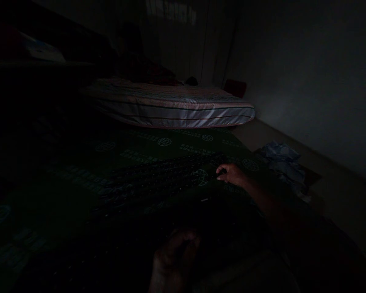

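Note:
A dark cloth with small white dots [158, 175] lies spread over the green printed sheet [79, 221]. At its far right corner, my right hand [232, 174] is closed in a pinch on a dark bit of what looks like this cloth. Low in the middle, my left hand [173, 260] curls with thumb and fingertips close together over the dark cloth. Deep shadow hides what it holds, if anything. A small pale label [204, 200] shows on the dark material between the hands.
A mattress with a striped cover [183, 114] lies across the far end of the green sheet. Crumpled pale blue cloth [282, 156] is on the floor at right, by the wall [317, 81]. A red object [234, 88] sits behind the mattress. The room is very dark.

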Available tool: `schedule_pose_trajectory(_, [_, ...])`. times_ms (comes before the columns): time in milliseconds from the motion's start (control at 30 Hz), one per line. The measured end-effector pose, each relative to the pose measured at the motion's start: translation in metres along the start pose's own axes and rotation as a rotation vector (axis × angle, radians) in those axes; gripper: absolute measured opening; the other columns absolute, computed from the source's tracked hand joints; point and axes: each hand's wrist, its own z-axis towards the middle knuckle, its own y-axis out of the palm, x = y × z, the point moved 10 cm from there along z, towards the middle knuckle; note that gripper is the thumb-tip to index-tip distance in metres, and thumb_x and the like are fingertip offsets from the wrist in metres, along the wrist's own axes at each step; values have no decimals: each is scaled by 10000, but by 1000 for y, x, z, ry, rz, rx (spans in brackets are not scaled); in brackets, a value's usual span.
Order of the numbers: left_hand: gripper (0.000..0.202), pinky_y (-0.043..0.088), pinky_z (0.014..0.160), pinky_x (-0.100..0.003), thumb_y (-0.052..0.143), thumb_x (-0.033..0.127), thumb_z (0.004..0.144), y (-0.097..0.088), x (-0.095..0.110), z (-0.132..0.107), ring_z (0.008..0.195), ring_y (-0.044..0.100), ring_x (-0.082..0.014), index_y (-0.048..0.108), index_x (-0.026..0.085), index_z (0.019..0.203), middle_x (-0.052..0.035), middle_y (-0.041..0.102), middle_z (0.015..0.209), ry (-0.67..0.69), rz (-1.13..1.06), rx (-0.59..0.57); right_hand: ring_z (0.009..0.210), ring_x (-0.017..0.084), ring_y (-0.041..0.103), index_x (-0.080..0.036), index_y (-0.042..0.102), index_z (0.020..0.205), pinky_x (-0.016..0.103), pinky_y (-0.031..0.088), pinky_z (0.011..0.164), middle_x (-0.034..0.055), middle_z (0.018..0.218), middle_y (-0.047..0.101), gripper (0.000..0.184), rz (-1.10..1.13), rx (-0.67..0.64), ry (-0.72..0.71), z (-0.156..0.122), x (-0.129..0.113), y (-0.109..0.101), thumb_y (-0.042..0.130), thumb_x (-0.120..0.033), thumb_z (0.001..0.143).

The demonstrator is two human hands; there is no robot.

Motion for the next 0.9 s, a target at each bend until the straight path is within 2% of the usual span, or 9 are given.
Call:
schedule_pose_trajectory(267, [80, 521, 674, -198, 615, 297, 712, -1, 1, -1, 734, 648, -147, 671, 243, 692, 8, 693, 772, 4, 10, 8, 421, 63, 439, -167, 601, 804, 172, 316, 428, -78, 494, 466, 175, -17, 23, -6, -3, -2, -1, 630, -163, 631])
schedule_pose_trajectory(433, [88, 522, 721, -219, 606, 300, 722, 2, 1, -2, 735, 646, -150, 671, 242, 710, 6, 693, 778, -13, 19, -40, 440, 71, 426, -169, 605, 803, 183, 308, 447, -82, 500, 451, 176, -40, 46, -42, -3, -5, -3, 620, -174, 628])
schedule_pose_trajectory(667, [101, 520, 701, -214, 617, 312, 717, 2, -1, 1, 760, 648, -163, 672, 229, 700, -8, 694, 781, 3, 18, -30, 483, 82, 446, -177, 602, 822, 193, 306, 468, -65, 562, 489, 182, -76, 74, -96, -4, -12, -11, 606, -220, 645])
schedule_pose_trajectory(900, [119, 523, 657, -205, 619, 325, 709, 1, 0, 0, 706, 646, -158, 674, 230, 665, -8, 688, 739, 45, -12, -4, 468, 81, 433, -182, 599, 820, 192, 294, 451, -65, 558, 477, 181, -78, 100, -124, -7, -18, -14, 592, -244, 650])
